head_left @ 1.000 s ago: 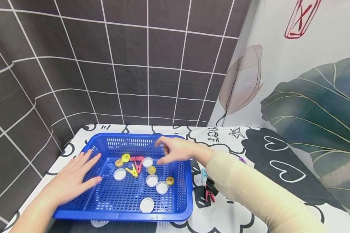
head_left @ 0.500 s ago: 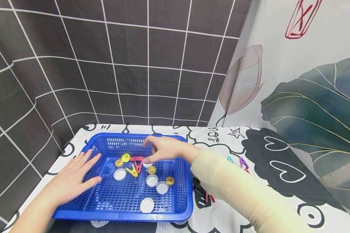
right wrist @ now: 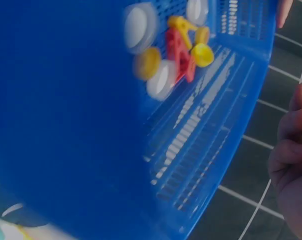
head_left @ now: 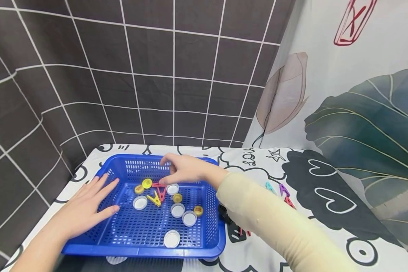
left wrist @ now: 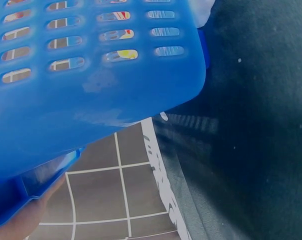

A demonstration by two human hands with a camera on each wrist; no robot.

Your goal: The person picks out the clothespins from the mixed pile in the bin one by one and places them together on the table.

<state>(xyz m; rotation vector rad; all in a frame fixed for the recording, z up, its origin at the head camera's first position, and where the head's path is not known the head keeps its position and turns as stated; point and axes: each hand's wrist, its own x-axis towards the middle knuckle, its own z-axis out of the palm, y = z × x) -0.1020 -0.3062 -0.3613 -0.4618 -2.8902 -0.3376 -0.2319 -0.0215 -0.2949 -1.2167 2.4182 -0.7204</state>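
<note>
A blue plastic basket [head_left: 142,251] sits before me with white caps [head_left: 172,239], yellow caps [head_left: 147,183], two red clothespins [head_left: 162,194] and a yellow clothespin [head_left: 154,198] on its floor. My left hand [head_left: 81,206] lies over the basket's left rim, fingers straight and spread. Above the back half hovers my right hand [head_left: 185,170], thumb and forefinger apart and bent, with nothing between them. Its thumb tip overlaps the rear red clothespin in the head view. The right wrist view shows the right hand [right wrist: 293,150] with loosely curled fingers at the picture's edge.
Right of the basket, a purple clothespin [head_left: 284,190], a teal clothespin [head_left: 269,187] and a red clothespin [head_left: 289,202] lie on the patterned cloth. A black object [head_left: 224,215] is partly hidden by my right sleeve. A dark gridded curtain [head_left: 156,94] hangs behind.
My right hand has moved left across the basket, from beside the rear white cap to over the rear red clothespin. The left hand stays on the rim.
</note>
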